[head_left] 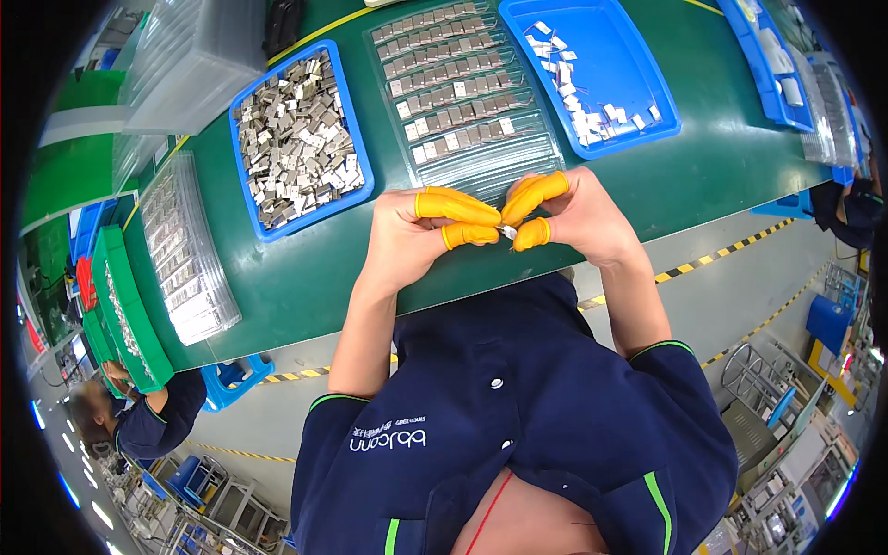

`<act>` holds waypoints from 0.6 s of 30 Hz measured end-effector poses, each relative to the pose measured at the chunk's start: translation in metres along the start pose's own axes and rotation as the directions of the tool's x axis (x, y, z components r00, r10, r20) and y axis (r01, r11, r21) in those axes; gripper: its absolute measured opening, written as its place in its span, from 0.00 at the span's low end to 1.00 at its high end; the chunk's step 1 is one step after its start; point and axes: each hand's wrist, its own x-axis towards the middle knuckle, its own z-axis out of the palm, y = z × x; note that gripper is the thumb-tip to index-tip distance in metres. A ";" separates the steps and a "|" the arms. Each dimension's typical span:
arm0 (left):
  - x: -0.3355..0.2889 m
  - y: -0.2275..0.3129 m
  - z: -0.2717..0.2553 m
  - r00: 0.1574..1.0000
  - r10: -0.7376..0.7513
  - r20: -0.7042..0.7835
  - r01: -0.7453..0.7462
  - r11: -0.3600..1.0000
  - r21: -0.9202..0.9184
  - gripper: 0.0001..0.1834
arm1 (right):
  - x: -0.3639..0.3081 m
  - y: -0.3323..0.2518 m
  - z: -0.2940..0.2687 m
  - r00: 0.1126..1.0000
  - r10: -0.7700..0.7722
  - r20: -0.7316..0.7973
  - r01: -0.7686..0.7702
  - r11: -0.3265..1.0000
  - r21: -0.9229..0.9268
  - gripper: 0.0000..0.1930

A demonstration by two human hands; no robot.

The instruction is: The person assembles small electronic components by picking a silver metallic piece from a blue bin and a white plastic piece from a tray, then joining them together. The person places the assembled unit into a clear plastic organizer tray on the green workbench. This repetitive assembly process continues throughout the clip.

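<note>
In front of my body, just above the near edge of the green table (435, 275), both hands meet fingertip to fingertip. Yellow finger cots cover the thumb and some fingers of each. A small white and metallic part (507, 232) is pinched between them; its exact kind is mostly hidden. My left hand (413, 231) is closed on its left side, my right hand (575, 215) on its right. Beyond them lies a clear plastic tray (546, 153) with rows of grey and white connectors (453, 90).
A blue tray (364, 176) heaped with metal and white connectors stands left. Another blue tray (638, 79) at right holds small white pieces (592, 120). Farther left are a filled clear tray (190, 250), stacked clear trays (199, 69) and a green bin (139, 314). A co-worker (157, 416) sits at far left.
</note>
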 end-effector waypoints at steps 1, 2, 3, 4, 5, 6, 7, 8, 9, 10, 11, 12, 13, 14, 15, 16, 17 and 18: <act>0.000 0.002 0.000 1.000 -0.030 0.008 0.030 1.000 -0.004 0.07 | 0.000 0.000 0.000 0.999 0.037 -0.026 -0.037 0.999 -0.008 0.11; 0.000 0.005 0.000 0.998 -0.059 0.016 0.060 0.998 -0.007 0.07 | 0.000 -0.001 0.000 0.996 0.074 -0.052 -0.075 0.997 -0.016 0.11; 0.000 0.007 0.001 0.996 -0.090 0.023 0.090 0.996 -0.012 0.07 | 0.000 -0.001 0.001 0.991 0.112 -0.078 -0.114 0.993 -0.022 0.11; -0.001 0.008 0.002 0.995 -0.092 0.026 0.093 0.995 -0.021 0.07 | 0.000 0.001 0.000 0.993 0.101 -0.064 -0.102 0.995 -0.013 0.11; -0.001 0.009 0.005 0.995 -0.095 0.030 0.096 0.995 -0.031 0.07 | 0.000 0.005 0.000 0.995 0.089 -0.049 -0.090 0.996 -0.003 0.11; -0.002 0.009 0.007 0.995 -0.099 0.032 0.100 0.994 -0.039 0.07 | 0.000 0.007 -0.001 0.996 0.078 -0.033 -0.078 0.997 0.008 0.11; -0.002 0.009 0.008 0.994 -0.106 0.027 0.108 0.992 -0.069 0.07 | 0.000 0.008 -0.001 0.997 0.064 -0.038 -0.064 0.998 0.005 0.11; -0.001 0.008 0.010 0.993 -0.113 0.022 0.115 0.988 -0.100 0.08 | -0.001 0.007 -0.002 0.998 0.050 -0.044 -0.050 0.999 0.002 0.11; -0.001 0.008 0.012 0.993 -0.120 0.015 0.121 0.984 -0.130 0.08 | -0.001 0.007 -0.002 0.998 0.036 -0.047 -0.037 0.999 -0.002 0.11; -0.001 0.008 0.014 0.996 -0.085 0.004 0.085 0.987 -0.136 0.09 | -0.001 0.005 -0.002 0.999 0.015 -0.050 -0.014 1.000 0.017 0.10; 0.000 0.006 0.015 0.999 -0.050 -0.007 0.048 0.989 -0.141 0.10 | -0.003 0.003 -0.003 0.999 -0.007 -0.053 0.009 0.999 0.037 0.10; 0.002 0.004 0.017 1.000 -0.013 -0.019 0.010 0.989 -0.147 0.10 | -0.003 0.001 -0.003 0.998 -0.029 -0.057 0.032 0.998 0.054 0.10; 0.003 0.001 0.022 0.996 0.012 -0.093 -0.021 0.995 -0.094 0.12 | -0.001 0.001 -0.005 0.990 -0.089 -0.108 0.083 0.995 -0.062 0.09; 0.005 -0.002 0.027 0.985 0.040 -0.166 -0.047 0.998 -0.038 0.13 | 0.002 0.000 -0.008 0.977 -0.154 -0.151 0.126 0.976 -0.179 0.09; 0.008 -0.005 0.030 0.970 0.074 -0.233 -0.071 0.997 0.018 0.15 | 0.004 0.000 -0.011 0.956 -0.225 -0.188 0.163 0.940 -0.299 0.09; 0.011 -0.004 0.031 0.952 0.210 -0.222 -0.126 0.931 0.342 0.16 | 0.006 -0.001 -0.013 0.925 -0.283 -0.255 0.176 0.910 -0.375 0.09; 0.015 -0.003 0.031 0.927 0.335 -0.170 -0.160 0.760 0.630 0.17 | 0.007 -0.001 -0.015 0.885 -0.344 -0.314 0.181 0.875 -0.449 0.09; 0.018 -0.003 0.031 0.898 0.432 -0.080 -0.167 0.504 0.848 0.19 | 0.008 0.000 -0.018 0.838 -0.404 -0.365 0.177 0.836 -0.519 0.09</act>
